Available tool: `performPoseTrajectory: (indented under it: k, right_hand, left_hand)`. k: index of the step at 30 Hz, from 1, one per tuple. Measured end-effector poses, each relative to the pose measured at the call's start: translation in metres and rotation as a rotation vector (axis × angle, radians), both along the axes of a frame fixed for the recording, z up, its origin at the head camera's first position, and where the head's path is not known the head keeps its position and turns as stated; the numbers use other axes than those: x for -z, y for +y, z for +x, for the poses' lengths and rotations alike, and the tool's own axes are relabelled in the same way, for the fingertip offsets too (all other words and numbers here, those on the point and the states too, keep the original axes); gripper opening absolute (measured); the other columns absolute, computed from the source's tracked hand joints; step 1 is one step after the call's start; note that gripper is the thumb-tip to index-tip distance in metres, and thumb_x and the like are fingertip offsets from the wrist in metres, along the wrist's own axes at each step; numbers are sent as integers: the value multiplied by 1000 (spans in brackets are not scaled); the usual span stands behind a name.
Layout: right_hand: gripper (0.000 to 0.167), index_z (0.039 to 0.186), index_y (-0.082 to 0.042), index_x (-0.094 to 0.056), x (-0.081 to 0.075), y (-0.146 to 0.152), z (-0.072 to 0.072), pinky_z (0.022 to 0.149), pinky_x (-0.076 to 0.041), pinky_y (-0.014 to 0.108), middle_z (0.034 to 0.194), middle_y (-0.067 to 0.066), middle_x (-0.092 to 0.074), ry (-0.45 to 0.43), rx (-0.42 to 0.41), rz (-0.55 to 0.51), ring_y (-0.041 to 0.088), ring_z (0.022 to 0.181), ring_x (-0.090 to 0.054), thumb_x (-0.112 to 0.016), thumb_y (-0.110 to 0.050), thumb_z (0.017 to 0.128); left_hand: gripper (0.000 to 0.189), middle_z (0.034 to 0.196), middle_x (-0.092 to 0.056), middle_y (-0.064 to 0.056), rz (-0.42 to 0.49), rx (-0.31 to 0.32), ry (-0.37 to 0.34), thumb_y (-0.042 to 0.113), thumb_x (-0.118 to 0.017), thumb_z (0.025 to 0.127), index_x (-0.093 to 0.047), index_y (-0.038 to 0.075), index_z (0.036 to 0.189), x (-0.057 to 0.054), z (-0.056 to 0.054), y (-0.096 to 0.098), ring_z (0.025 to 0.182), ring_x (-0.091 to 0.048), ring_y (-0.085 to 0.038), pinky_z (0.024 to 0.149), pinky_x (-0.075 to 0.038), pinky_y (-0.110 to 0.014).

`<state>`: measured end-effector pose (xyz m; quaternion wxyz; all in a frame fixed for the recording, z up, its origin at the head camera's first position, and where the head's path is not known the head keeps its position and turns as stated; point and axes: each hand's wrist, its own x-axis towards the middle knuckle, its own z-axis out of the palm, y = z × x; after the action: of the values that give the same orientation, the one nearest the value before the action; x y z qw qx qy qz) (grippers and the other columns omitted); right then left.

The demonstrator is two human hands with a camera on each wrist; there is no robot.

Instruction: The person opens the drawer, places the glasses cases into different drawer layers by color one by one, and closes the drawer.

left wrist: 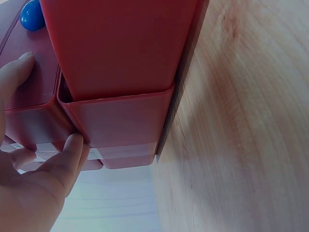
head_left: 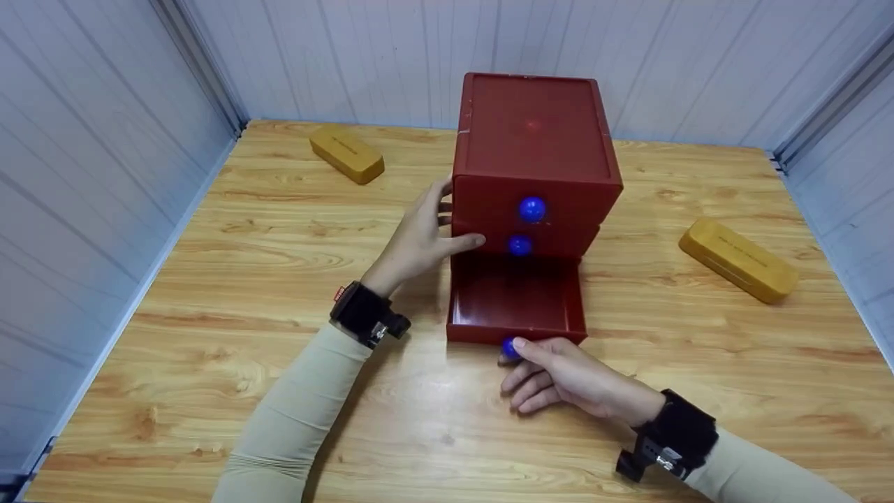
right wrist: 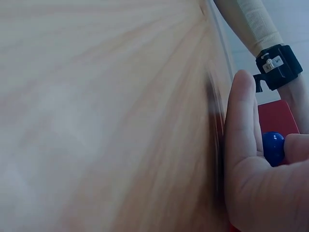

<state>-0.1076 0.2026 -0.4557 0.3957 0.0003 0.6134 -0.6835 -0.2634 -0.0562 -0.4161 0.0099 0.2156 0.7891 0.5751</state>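
Note:
A red drawer cabinet stands on the wooden table, with blue ball knobs on its drawers. Its bottom drawer is pulled out toward me, while the upper knob and middle knob sit on closed fronts. My left hand rests against the cabinet's left side, fingers extended along it and thumb on the front. My right hand pinches the bottom drawer's blue knob between thumb and index finger. The other right fingers are loosely bent below it; the right wrist view shows the knob partly hidden.
One yellow oblong case lies at the back left of the table, and another yellow case lies to the right of the cabinet. White panelled walls rise behind and on both sides of the table.

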Motion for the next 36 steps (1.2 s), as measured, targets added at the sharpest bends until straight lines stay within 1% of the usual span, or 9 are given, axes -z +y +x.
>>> performPoseTrajectory:
  k: [4, 11, 17, 22, 29, 36]
  right_hand:
    - [54, 136, 10, -58, 0, 0, 5, 76, -66, 37, 102, 16, -78, -5, -9, -13, 24, 83, -79, -52, -38, 113]
    - [54, 135, 10, -57, 0, 2, 12, 77, -67, 38, 104, 18, -78, -5, -26, -30, 24, 81, -79, -52, -39, 113]
    - [54, 136, 10, -57, 1, 2, 16, 77, -67, 38, 103, 18, -78, -4, -27, -32, 24, 81, -79, -52, -39, 113]
    - [54, 136, 10, -57, 1, 1, 18, 77, -67, 38, 103, 18, -78, -4, -24, -36, 23, 81, -79, -52, -38, 113]
    - [53, 136, 9, -58, 0, 0, 22, 77, -66, 38, 105, 19, -77, -9, -26, -48, 24, 82, -79, -52, -38, 113]
    - [55, 137, 9, -57, 0, 1, 22, 78, -66, 38, 106, 19, -77, -23, -30, -45, 24, 81, -79, -53, -40, 113]
  left_hand:
    - [87, 155, -51, -3, -4, -5, -5, 24, -93, 85, -44, 20, 156, 0, 0, 0, 126, -64, -19, 106, -56, -38]
    - [88, 155, -51, -1, -23, -19, -9, 26, -94, 84, -44, 23, 157, -1, 1, 0, 128, -62, -17, 106, -54, -31]
    - [88, 156, -51, -1, -23, -19, -8, 25, -93, 84, -43, 23, 157, -1, 0, 0, 128, -62, -17, 105, -54, -30]
    - [88, 156, -51, -2, -26, -17, -3, 26, -93, 84, -43, 22, 157, 0, -1, 0, 127, -63, -18, 105, -55, -31]
    - [89, 155, -51, -3, 7, 4, 5, 24, -93, 85, -43, 22, 158, 1, -1, 0, 126, -64, -19, 106, -56, -38]
    - [89, 155, -51, -2, 18, 3, -3, 25, -93, 85, -43, 23, 158, 2, 0, -1, 125, -64, -19, 104, -57, -38]
